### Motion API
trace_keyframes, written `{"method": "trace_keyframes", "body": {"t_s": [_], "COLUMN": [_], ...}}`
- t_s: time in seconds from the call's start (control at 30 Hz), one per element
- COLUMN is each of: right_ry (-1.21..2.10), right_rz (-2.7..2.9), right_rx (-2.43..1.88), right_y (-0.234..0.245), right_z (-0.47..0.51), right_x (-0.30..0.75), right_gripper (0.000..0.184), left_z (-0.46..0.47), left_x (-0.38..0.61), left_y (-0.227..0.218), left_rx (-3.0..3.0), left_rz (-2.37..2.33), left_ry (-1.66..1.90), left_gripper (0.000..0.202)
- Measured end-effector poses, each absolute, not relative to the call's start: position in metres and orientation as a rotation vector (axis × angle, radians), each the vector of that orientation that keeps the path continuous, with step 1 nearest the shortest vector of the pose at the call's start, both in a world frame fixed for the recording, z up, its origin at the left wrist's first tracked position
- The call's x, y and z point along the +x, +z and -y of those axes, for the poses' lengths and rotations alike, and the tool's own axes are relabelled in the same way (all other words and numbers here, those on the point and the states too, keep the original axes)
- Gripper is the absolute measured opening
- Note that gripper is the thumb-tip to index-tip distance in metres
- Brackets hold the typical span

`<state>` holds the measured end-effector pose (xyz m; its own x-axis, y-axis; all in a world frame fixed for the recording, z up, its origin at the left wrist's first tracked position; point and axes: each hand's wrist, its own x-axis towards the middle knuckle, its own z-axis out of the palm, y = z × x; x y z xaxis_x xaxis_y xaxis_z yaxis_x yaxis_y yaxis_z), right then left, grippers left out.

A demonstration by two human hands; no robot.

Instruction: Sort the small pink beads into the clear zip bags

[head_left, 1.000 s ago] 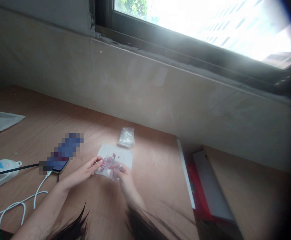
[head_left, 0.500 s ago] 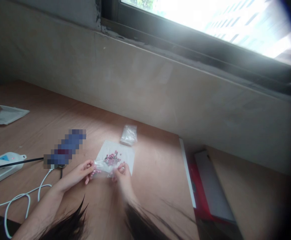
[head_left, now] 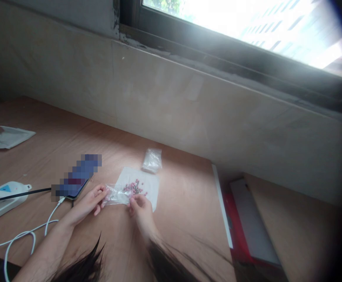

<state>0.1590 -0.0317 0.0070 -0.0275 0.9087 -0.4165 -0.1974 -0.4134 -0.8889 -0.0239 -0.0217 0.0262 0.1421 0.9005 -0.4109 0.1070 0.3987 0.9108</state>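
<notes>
A small clear plastic bag [head_left: 117, 194] lies between my hands on the wooden table [head_left: 182, 196]. My left hand [head_left: 90, 200] pinches its left end. My right hand [head_left: 139, 205] is closed at the bag's right end, fingertips beside a heap of small pink beads [head_left: 133, 187]. The beads lie on a white sheet [head_left: 147, 188] just beyond my hands. Strands of my dark hair hang across the bottom of the view.
Another small clear bag [head_left: 152, 159] lies behind the sheet. A phone [head_left: 76, 184] with a white cable [head_left: 26, 235] and a white power strip [head_left: 0, 197] sit at left. A white wrapper [head_left: 8, 137] is far left. Red and white flat items [head_left: 247, 223] lie at right.
The beads that were inside the bag now lie heaped on the white sheet. The bag has come down flat and emptied between my hands, which shifted slightly toward me.
</notes>
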Motion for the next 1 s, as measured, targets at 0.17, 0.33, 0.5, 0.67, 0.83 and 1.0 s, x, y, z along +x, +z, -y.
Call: {"method": "trace_keyframes", "body": {"t_s": [0.17, 0.33, 0.5, 0.67, 0.83, 1.0], "right_ry": [1.678, 1.706, 1.711, 1.724, 1.679, 1.689], "right_rz": [0.678, 0.646, 0.665, 0.676, 0.678, 0.674], "right_rx": [-1.349, -1.333, -1.343, -1.310, -1.246, -1.241], "right_y": [0.006, 0.002, 0.001, 0.006, 0.020, 0.015], "right_z": [0.027, 0.026, 0.028, 0.028, 0.032, 0.032], "right_x": [0.161, 0.164, 0.165, 0.167, 0.170, 0.173], "right_gripper": [0.028, 0.031, 0.031, 0.031, 0.026, 0.025], "left_z": [0.022, 0.021, 0.019, 0.018, 0.017, 0.016], "left_x": [-0.025, -0.023, -0.018, -0.009, -0.001, -0.002], "left_y": [0.031, 0.029, 0.036, 0.045, 0.053, 0.047], "left_rx": [0.966, 0.906, 0.917, 0.931, 0.935, 0.993], "left_rz": [-1.223, -1.223, -1.274, -1.249, -1.225, -1.212], "left_ry": [0.650, 0.501, 0.510, 0.533, 0.534, 0.587], "left_gripper": [0.036, 0.041, 0.038, 0.037, 0.037, 0.037]}}
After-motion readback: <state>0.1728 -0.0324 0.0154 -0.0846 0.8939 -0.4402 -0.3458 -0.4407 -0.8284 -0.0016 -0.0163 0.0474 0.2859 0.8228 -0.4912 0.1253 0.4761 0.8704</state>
